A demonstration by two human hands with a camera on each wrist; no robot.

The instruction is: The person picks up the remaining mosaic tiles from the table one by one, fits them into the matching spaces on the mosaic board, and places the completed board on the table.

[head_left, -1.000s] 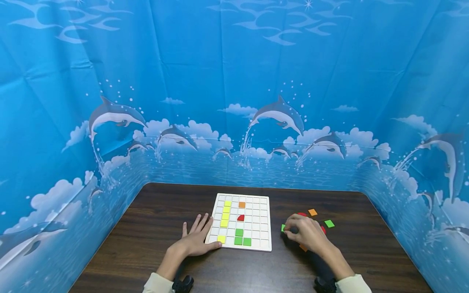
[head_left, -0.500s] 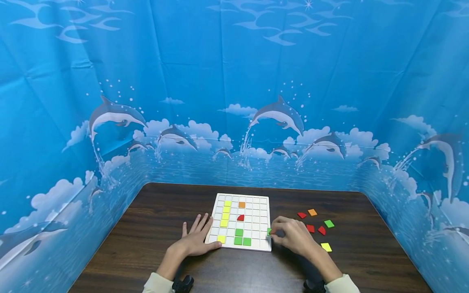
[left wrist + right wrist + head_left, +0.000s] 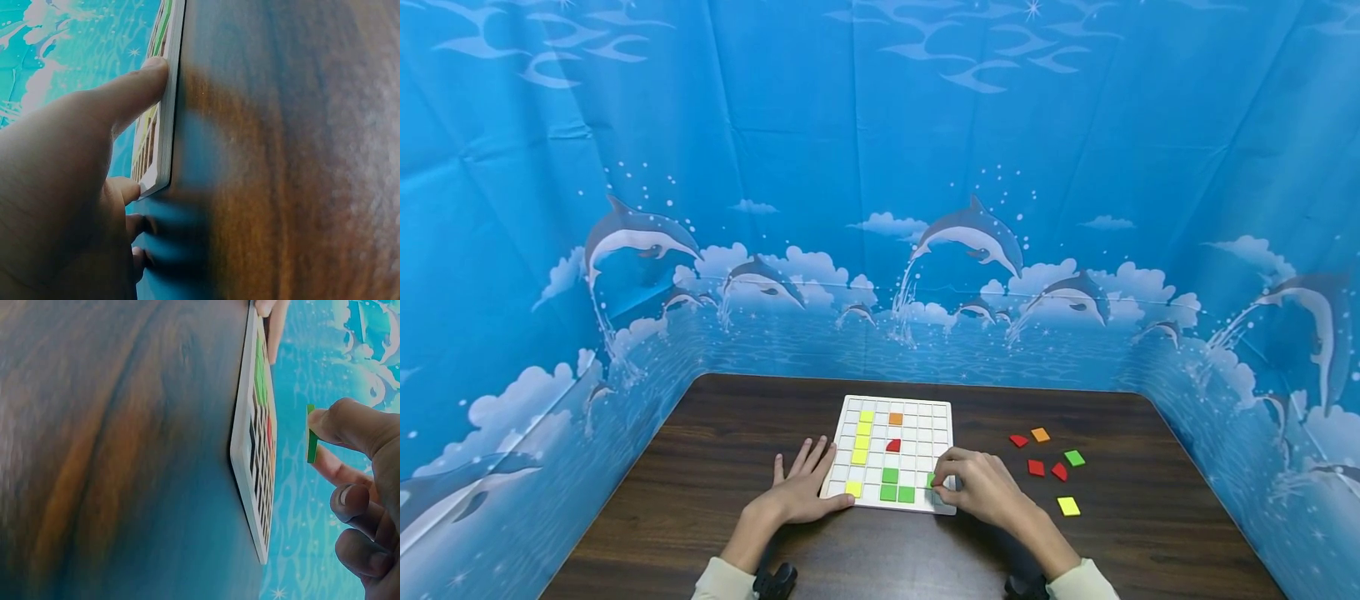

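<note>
A white grid board (image 3: pixel 925 433) lies on the dark wooden table. In its cells sit several yellow square tiles (image 3: pixel 862 430), an orange tile (image 3: pixel 896 419), a red quarter-round tile (image 3: pixel 892 446) and three green tiles (image 3: pixel 888 492). My left hand (image 3: pixel 801 492) rests with spread fingers at the board's left side, its thumb (image 3: pixel 147 78) on the near edge. My right hand (image 3: pixel 981 483) pinches a green square tile (image 3: pixel 311 434) between thumb and finger. In the right wrist view that tile is held above the board, apart from it.
Right of the board lie loose pieces on the table: red ones (image 3: pixel 1036 468), an orange tile (image 3: pixel 1040 434), a green tile (image 3: pixel 1074 458) and a yellow tile (image 3: pixel 1068 506). A blue dolphin-print curtain (image 3: pixel 880 250) hangs around the table's back and sides.
The right hand has moved left from among the loose pieces to over the board's right part, carrying the green tile. The pieces it covered now show. The left hand has stayed put.
</note>
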